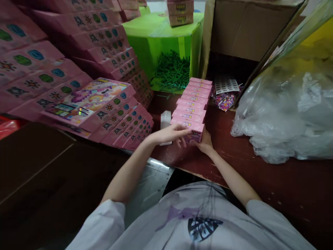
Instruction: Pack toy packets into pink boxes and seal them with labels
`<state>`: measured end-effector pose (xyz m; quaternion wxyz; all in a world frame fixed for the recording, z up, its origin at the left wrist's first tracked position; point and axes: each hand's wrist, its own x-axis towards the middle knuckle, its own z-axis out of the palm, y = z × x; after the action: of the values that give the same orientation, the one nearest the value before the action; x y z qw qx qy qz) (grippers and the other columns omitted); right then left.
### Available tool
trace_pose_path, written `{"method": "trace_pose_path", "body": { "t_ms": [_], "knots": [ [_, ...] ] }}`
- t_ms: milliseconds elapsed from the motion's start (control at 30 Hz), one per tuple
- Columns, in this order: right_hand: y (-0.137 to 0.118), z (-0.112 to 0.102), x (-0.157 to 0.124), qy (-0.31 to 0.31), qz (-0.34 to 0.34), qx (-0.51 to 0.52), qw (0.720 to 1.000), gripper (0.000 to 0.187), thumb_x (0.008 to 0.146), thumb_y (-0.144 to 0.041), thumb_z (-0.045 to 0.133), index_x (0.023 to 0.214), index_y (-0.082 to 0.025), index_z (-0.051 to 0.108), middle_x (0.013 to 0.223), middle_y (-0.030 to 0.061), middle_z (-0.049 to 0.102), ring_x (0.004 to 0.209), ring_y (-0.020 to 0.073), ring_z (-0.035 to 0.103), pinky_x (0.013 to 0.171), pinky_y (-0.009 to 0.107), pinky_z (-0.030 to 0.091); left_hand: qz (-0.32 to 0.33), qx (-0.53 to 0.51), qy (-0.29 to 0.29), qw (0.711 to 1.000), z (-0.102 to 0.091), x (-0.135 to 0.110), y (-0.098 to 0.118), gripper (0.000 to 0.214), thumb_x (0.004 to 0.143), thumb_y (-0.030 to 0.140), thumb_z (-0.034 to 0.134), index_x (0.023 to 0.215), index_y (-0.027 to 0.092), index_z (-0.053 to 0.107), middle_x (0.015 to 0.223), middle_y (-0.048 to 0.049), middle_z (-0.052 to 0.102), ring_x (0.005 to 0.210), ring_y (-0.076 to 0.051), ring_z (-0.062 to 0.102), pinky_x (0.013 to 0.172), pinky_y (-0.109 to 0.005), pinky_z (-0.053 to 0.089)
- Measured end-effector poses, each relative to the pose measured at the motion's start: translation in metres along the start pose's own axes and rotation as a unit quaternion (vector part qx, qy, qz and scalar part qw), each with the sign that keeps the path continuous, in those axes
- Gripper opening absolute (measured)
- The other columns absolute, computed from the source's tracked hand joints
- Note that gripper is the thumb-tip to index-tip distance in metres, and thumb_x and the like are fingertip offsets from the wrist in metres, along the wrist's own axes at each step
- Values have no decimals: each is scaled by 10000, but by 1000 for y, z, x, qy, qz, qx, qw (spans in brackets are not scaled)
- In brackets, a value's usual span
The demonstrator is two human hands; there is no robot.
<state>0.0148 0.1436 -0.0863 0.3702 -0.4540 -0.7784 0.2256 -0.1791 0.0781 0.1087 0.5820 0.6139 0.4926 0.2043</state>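
A row of several small pink boxes (194, 99) stands on edge on the dark red table (260, 173), running away from me. My left hand (171, 133) rests on the nearest pink box (191, 126), fingers laid across its top and front. From the right, my right hand (205, 143) presses against the same box, its fingers mostly hidden behind it. Both hands hold this front box at the near end of the row.
Stacks of larger pink boxes (85, 104) lean at the left. A green box (166, 41) with green sticks (173, 71) stands behind. Right of the row lie a sheet of stickers (226, 85), colourful small bits (223, 101), a cardboard box (247, 27) and a clear plastic bag (291, 114).
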Motion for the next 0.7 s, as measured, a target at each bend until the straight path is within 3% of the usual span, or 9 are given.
{"method": "trace_pose_path", "body": {
  "t_ms": [100, 233, 500, 700],
  "knots": [
    [-1, 0, 0, -13, 13, -4, 1000, 1152, 713, -646, 689, 1548, -91, 121, 1537, 238, 336, 1364, 405, 398, 1092, 590, 338, -144, -85, -118, 979, -26, 13, 18, 652, 816, 727, 482, 986, 131, 684, 965, -177, 743, 752, -255, 713, 597, -325, 554],
    [0, 1, 0, -23, 25, -7, 999, 1179, 711, -647, 693, 1554, -90, 86, 1550, 249, 303, 1398, 397, 367, 1108, 600, 321, -219, -127, -169, 952, -54, 41, 28, 739, 849, 742, 359, 980, 93, 688, 958, -206, 732, 929, -291, 710, 650, -319, 570],
    [0, 4, 0, -22, 26, -21, 999, 1201, 685, -656, 721, 1550, -93, 107, 1553, 257, 296, 1356, 417, 416, 1105, 615, 317, -190, -146, -175, 955, -92, 105, 46, 634, 886, 612, 331, 1037, 66, 615, 905, -165, 684, 1056, -258, 656, 706, -329, 562],
    [-2, 4, -2, -29, 12, -22, 999, 1153, 714, -662, 697, 1543, -83, 142, 1552, 262, 296, 1381, 420, 390, 1126, 609, 300, -151, -107, -140, 973, -124, 173, 69, 555, 855, 539, 339, 976, 70, 608, 896, -135, 637, 1016, -240, 638, 688, -344, 543]
  ]
}}
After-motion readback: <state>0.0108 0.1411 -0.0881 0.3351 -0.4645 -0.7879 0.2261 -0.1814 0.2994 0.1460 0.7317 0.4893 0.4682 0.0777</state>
